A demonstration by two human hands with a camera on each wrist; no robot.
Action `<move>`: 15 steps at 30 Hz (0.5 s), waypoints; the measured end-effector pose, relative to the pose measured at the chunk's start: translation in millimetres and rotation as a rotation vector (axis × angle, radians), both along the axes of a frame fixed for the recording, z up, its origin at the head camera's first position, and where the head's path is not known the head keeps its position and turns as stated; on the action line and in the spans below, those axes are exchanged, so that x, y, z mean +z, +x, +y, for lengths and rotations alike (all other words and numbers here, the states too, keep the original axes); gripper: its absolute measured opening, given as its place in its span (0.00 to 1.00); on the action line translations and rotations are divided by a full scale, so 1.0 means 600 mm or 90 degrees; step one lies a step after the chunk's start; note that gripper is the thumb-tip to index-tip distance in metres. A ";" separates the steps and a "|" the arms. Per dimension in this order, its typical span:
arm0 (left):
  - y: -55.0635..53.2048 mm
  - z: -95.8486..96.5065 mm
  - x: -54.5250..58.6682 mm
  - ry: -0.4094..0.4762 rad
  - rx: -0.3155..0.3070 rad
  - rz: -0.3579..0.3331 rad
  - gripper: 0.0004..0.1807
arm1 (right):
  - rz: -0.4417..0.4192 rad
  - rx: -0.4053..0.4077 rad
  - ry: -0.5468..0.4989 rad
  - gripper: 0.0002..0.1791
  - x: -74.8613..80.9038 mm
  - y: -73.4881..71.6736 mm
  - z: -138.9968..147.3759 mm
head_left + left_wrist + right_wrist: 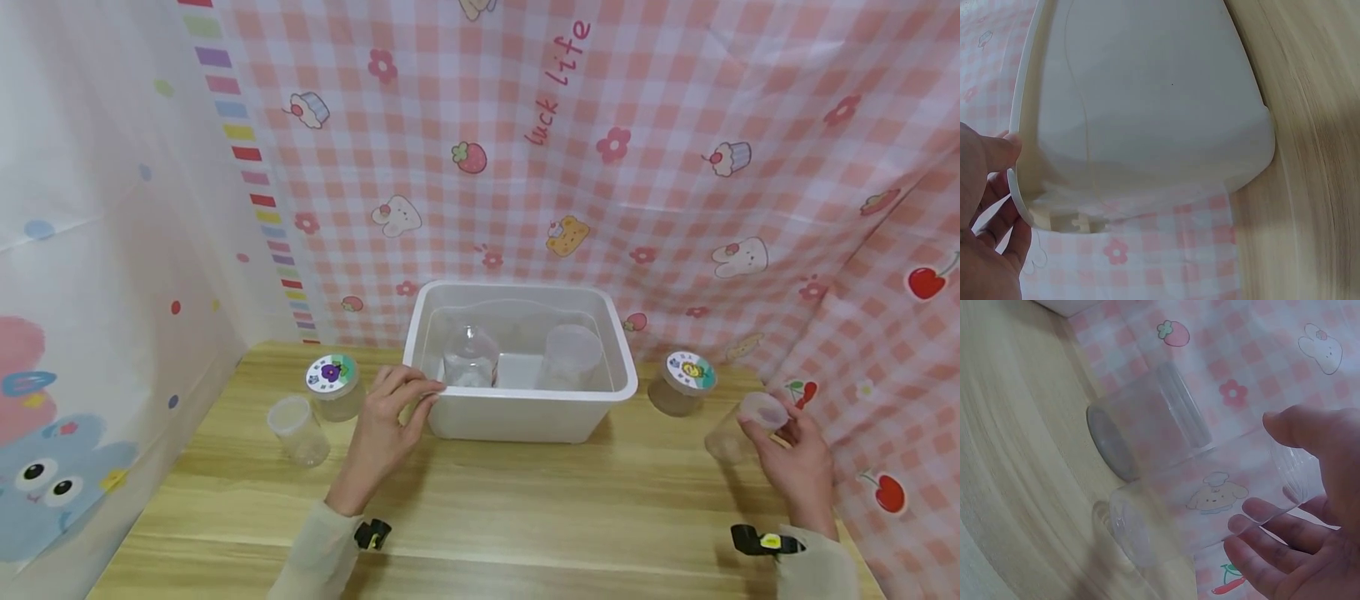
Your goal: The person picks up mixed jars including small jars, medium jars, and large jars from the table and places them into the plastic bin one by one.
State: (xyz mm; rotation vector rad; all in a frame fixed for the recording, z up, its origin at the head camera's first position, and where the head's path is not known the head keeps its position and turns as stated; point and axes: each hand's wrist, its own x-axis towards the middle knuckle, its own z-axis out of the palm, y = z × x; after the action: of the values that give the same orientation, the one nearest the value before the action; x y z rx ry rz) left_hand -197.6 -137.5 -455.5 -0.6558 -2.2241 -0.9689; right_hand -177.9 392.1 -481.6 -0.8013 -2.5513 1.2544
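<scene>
A white plastic bin (517, 417) stands against the back curtain, with a clear bottle (471, 362) and a clear jar (572, 354) inside. My left hand (390, 417) pinches the bin's front left rim between thumb and fingers, as the left wrist view also shows. On the right, my right hand (798, 458) holds a clear plastic jar (1210, 500) near its top, thumb on one side and fingers on the other. The held jar's base is close over the table. Just behind it sits a wider tub (681, 385) with a printed white lid.
Left of the bin, another tub (333, 387) with a purple-flower lid stands beside a small clear jar (300, 432). All rest on a wooden table (540, 517). A pink checked curtain (480, 192) rises along the back and right; a white printed curtain (90, 250) hangs at left.
</scene>
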 end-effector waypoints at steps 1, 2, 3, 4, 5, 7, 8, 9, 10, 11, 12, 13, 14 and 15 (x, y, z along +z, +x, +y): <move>0.000 -0.001 0.000 -0.001 -0.001 0.004 0.08 | 0.004 0.000 -0.002 0.47 0.000 0.001 -0.002; -0.001 -0.001 -0.001 -0.002 -0.003 0.011 0.09 | 0.008 0.000 -0.003 0.47 0.001 0.002 -0.004; -0.002 -0.002 -0.001 -0.004 -0.005 0.016 0.09 | 0.012 0.003 -0.003 0.47 0.001 0.004 -0.006; -0.003 -0.003 -0.002 -0.004 -0.008 0.020 0.09 | 0.022 0.006 -0.005 0.46 0.000 0.005 -0.008; -0.003 -0.003 -0.003 -0.006 -0.009 0.024 0.09 | 0.032 0.013 -0.011 0.46 -0.001 0.006 -0.009; -0.004 -0.004 -0.004 -0.005 -0.009 0.023 0.09 | 0.047 0.029 -0.022 0.45 -0.003 0.007 -0.014; -0.004 -0.005 -0.004 -0.004 -0.008 0.022 0.09 | 0.053 0.037 -0.027 0.45 -0.004 0.008 -0.016; -0.003 -0.005 -0.004 -0.002 -0.006 0.018 0.09 | 0.059 0.044 -0.034 0.45 -0.005 0.008 -0.018; -0.003 -0.005 -0.004 0.000 -0.006 0.015 0.09 | 0.064 0.049 -0.039 0.45 -0.006 0.008 -0.020; -0.003 -0.005 -0.004 0.001 -0.006 0.014 0.08 | 0.064 0.053 -0.041 0.44 -0.006 0.008 -0.022; -0.003 -0.005 -0.004 0.002 -0.007 0.012 0.08 | 0.065 0.054 -0.039 0.44 -0.006 0.008 -0.024; -0.003 -0.005 -0.004 0.003 -0.008 0.013 0.08 | 0.067 0.056 -0.039 0.43 -0.006 0.009 -0.026; -0.003 -0.005 -0.005 0.003 -0.009 0.014 0.08 | 0.072 0.056 -0.041 0.42 -0.005 0.009 -0.027; -0.004 -0.004 -0.005 0.004 -0.011 0.017 0.08 | 0.076 0.057 -0.040 0.41 -0.004 0.009 -0.028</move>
State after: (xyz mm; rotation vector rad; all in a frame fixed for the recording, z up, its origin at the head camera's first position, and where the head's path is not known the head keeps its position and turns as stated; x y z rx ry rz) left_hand -199.9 -140.1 -458.4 -0.6815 -2.1944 -0.9701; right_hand -172.6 375.2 -484.3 -0.6095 -2.4884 1.3725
